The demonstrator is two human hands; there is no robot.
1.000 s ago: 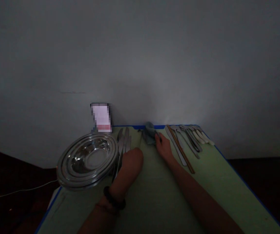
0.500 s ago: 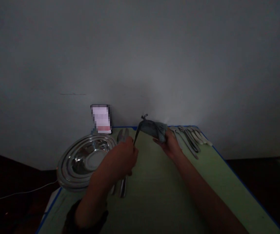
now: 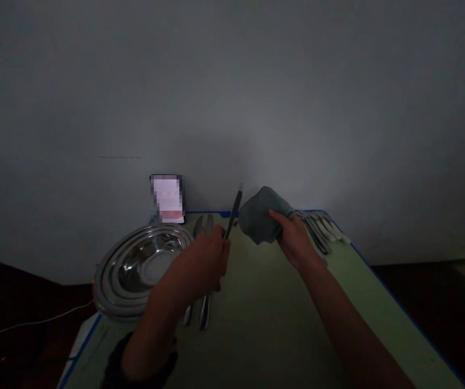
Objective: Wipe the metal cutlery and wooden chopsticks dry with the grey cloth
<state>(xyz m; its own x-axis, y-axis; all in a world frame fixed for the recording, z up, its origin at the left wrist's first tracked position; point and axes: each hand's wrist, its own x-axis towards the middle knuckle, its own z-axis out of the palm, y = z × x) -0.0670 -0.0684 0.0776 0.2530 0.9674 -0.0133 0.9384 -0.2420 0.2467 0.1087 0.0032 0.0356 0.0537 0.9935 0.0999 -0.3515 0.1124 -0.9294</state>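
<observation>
My left hand point(image 3: 206, 259) is closed around a slim metal table knife point(image 3: 234, 213), which points up and away from me. The fingers hide its lower end. My right hand point(image 3: 295, 237) pinches a grey-blue cloth point(image 3: 263, 216), bunched and hanging just right of the blade, with a small gap between the two. Below and beside my left hand, long metal cutlery point(image 3: 204, 313) lies on the table, partly covered by the hand. Right of the cloth, a row of metal cutlery point(image 3: 316, 232) and pale-handled pieces point(image 3: 332, 227) lies near the far edge.
Nested shiny steel bowls point(image 3: 108, 286) stand at the table's left edge. A phone-like device with a blurred screen point(image 3: 168, 197) leans against the wall point(image 3: 232, 97) behind them. The pale green table point(image 3: 257, 324) has blue edging. A white cable point(image 3: 54, 320) runs off left.
The cloth has come off the knife, moved right and spread wider in my right hand. The knife now stands bare and more upright. My left hand has barely moved.
</observation>
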